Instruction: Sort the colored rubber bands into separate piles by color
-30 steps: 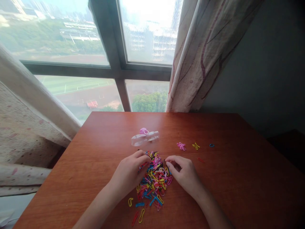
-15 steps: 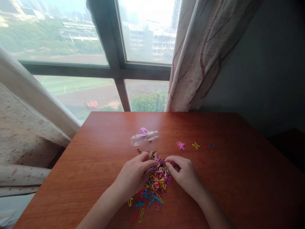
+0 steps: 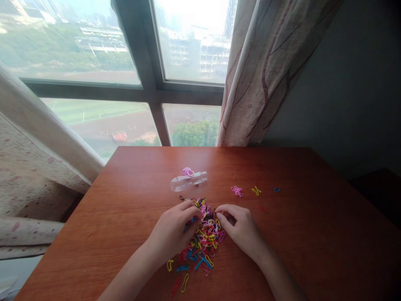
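A heap of small coloured rubber bands (image 3: 208, 232), pink, yellow, red, blue and black, lies on the wooden table. Over its left side my left hand (image 3: 177, 223) is curved, thumb and index finger a little apart with nothing visible between them; its other fingers are partly hidden. At the heap's right edge my right hand (image 3: 239, 223) pinches thumb and index finger together on a dark rubber band (image 3: 214, 212), of which only a bit shows. Several loose bands, among them a yellow rubber band (image 3: 184, 283), lie in front of the heap.
Behind the heap lies a clear plastic bottle (image 3: 181, 184) with a pink piece by it. To the right are a small group of pink bands (image 3: 237, 191), some yellow bands (image 3: 256, 191), a blue band (image 3: 277, 190) and a red band (image 3: 263, 209). A window and curtains stand beyond the table (image 3: 125, 167).
My left hand has drawn slightly left, its index fingertip away from the right hand. The right hand keeps its pinch in nearly the same place. The view has shifted a little.
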Demonstrator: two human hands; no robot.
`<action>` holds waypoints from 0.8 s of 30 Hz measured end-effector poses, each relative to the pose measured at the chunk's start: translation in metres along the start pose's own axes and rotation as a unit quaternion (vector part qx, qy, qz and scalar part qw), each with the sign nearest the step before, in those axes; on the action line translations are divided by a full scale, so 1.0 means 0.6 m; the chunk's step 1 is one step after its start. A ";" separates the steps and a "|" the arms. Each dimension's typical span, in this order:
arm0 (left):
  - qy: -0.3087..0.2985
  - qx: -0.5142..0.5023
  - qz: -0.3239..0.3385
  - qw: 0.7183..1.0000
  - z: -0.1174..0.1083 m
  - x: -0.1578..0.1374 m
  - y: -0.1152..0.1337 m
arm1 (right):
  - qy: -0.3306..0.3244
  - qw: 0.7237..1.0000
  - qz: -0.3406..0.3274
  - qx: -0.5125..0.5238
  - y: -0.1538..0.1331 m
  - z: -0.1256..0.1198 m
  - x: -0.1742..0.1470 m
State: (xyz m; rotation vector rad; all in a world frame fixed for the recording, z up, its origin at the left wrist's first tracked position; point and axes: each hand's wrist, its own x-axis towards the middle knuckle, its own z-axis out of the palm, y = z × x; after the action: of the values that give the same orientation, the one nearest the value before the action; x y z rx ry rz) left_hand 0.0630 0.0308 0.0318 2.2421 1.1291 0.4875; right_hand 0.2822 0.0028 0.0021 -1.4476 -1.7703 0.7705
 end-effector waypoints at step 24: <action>0.067 -0.299 -0.123 0.944 0.022 0.005 0.026 | 0.000 0.992 -0.017 0.124 -0.033 0.026 -0.011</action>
State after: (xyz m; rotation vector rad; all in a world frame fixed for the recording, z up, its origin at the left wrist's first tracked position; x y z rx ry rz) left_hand 0.0817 0.0212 0.0317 1.5423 1.1205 0.7672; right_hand 0.2591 -0.0075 0.0084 -1.2488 -1.6294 0.9361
